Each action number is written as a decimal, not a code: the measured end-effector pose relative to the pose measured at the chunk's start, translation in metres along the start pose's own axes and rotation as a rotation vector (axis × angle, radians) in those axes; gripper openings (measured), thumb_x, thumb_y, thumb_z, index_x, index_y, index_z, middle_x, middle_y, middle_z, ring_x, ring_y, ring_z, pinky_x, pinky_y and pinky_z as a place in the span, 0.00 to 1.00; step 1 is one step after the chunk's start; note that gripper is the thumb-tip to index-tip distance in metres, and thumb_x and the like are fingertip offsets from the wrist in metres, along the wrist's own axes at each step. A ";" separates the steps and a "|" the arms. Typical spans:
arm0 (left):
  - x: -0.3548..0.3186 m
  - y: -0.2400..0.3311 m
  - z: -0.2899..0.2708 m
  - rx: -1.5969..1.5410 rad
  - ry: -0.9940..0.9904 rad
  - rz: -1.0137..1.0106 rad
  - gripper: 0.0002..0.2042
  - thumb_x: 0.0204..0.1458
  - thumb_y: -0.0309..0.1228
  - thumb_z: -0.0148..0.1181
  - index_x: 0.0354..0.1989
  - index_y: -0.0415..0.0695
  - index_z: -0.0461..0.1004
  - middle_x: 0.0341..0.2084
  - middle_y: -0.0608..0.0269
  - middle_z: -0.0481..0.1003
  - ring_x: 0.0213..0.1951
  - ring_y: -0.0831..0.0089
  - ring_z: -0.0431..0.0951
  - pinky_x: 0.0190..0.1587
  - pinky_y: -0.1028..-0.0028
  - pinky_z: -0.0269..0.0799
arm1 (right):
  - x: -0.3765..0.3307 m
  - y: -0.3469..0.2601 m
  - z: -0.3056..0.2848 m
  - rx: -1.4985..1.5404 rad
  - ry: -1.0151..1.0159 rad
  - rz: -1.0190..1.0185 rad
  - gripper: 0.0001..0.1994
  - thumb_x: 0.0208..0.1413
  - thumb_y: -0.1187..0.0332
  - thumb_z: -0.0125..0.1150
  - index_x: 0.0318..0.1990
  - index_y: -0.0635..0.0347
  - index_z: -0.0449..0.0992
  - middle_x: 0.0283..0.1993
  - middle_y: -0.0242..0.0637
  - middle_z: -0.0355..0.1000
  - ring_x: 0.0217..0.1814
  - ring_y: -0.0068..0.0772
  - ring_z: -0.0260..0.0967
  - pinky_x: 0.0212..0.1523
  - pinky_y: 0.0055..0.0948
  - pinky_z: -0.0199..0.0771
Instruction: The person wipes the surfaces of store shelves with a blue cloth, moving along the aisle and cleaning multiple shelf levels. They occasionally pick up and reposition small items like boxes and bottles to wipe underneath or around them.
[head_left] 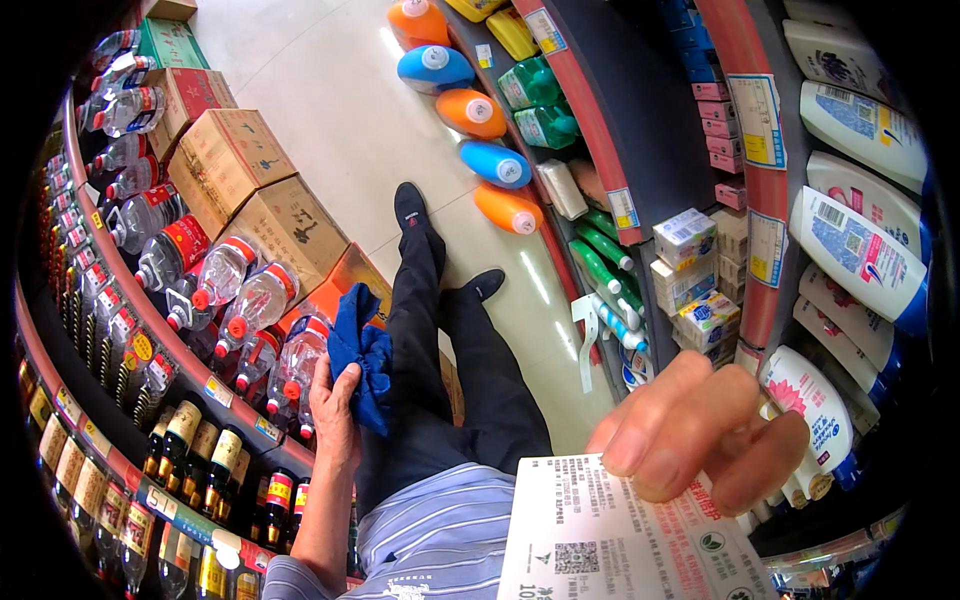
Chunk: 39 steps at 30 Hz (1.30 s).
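My left hand [335, 420] is closed around a crumpled dark blue cloth [360, 350], held at my left side in front of my dark trousers. Close to the camera at lower right, my right hand [705, 425] grips the top of a white package [610, 540]. Its facing side carries fine dark and red print, a square code and small green emblems. The package's lower part runs out of the picture, so I cannot tell whether it is a carton or a bottle. My right fingers are bent over its upper edge; the thumb is hidden.
On the left, shelves hold large clear bottles with red caps [230, 270] and dark bottles [220, 465]; cardboard boxes [285, 235] stand beside them. Right-hand shelves carry orange and blue bottles [470, 112], small soap packs [685, 240] and white bottles [855, 245]. A pale tiled floor [320, 90] lies between.
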<state>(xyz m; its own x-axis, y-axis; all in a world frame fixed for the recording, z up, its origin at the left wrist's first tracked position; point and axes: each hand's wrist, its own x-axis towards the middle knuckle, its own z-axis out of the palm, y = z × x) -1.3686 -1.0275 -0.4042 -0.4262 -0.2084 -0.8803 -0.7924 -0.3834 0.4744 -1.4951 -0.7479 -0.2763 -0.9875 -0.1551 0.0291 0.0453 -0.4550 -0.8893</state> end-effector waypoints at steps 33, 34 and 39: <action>0.040 0.006 -0.036 -0.052 0.077 -0.017 0.19 0.58 0.30 0.57 0.58 0.40 0.67 0.44 0.60 0.77 0.41 0.70 0.80 0.43 0.69 0.79 | -0.006 0.102 -0.258 -0.505 1.353 0.482 0.18 0.52 0.58 0.66 0.48 0.53 0.75 0.39 0.29 0.73 0.35 0.21 0.69 0.30 0.21 0.69; 0.040 0.009 -0.035 -0.055 0.082 -0.037 0.20 0.58 0.30 0.58 0.58 0.40 0.67 0.44 0.61 0.77 0.41 0.70 0.80 0.43 0.69 0.79 | -0.005 0.105 -0.266 -0.524 1.378 0.485 0.18 0.52 0.58 0.66 0.48 0.53 0.75 0.39 0.30 0.73 0.35 0.21 0.69 0.31 0.22 0.69; 0.042 0.016 -0.042 -0.002 0.086 -0.065 0.23 0.58 0.31 0.59 0.61 0.40 0.64 0.43 0.59 0.77 0.39 0.73 0.80 0.41 0.76 0.78 | -0.003 0.123 -0.299 -0.601 1.472 0.414 0.18 0.52 0.60 0.64 0.48 0.57 0.75 0.37 0.33 0.74 0.36 0.27 0.70 0.33 0.28 0.70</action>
<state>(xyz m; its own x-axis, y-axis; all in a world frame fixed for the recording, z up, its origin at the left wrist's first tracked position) -1.3806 -1.0806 -0.4332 -0.3349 -0.2598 -0.9057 -0.8163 -0.4002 0.4166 -1.5315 -0.5409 -0.5223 -0.2246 0.9048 -0.3617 0.6127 -0.1575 -0.7745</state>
